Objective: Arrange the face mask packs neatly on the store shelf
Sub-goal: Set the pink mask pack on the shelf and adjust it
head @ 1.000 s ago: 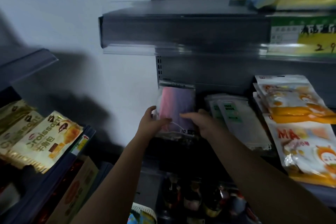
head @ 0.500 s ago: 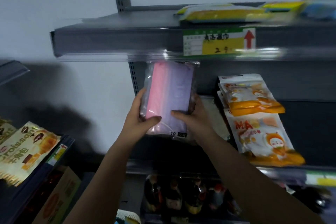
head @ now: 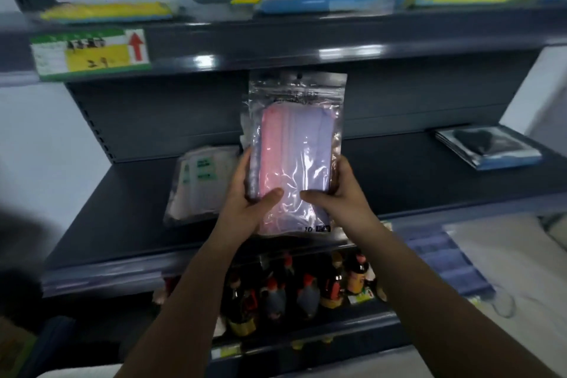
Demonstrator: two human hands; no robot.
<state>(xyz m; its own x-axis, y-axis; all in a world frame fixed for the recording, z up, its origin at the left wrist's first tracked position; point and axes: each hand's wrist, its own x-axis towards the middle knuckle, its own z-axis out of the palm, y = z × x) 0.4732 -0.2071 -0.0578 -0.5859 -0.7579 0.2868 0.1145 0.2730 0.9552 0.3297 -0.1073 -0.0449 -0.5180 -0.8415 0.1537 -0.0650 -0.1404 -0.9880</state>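
1. Head view: both forearms reach forward and upward from the bottom edge, converging on one clear pack of face masks [head: 294, 156] held upright in front of the middle shelf [head: 429, 181].
2. Left hand [head: 245, 202]: clamped on the lower left edge of the pack; thumb laid across the front face, pointing right, the other fingers hidden behind the pack.
3. Right hand [head: 340, 196]: clamped on the lower right edge; thumb laid across the front face, pointing left, fingers wrapped behind the pack's right side.
4. Thumb tips: near each other on the lower front of the pack, not touching.
5. Pack of face masks: transparent zip bag showing pink and lilac masks; hang-hole header at the top, just below the front edge of the upper shelf [head: 306, 40]. Whether its lower edge touches the middle shelf cannot be told.
6. White mask packs [head: 199, 184]: lying flat on the middle shelf, just left of the left hand, partly covered by it.
7. Dark mask packs [head: 487, 147]: stacked flat at the right end of the middle shelf, well apart from the hands.
8. Upper shelf: carries yellow and blue packs [head: 322, 4]; a price label [head: 89, 52] with a red arrow sits on its front edge at the left.
9. Lower shelf: bottles [head: 306, 291] with red caps stand below the forearms.
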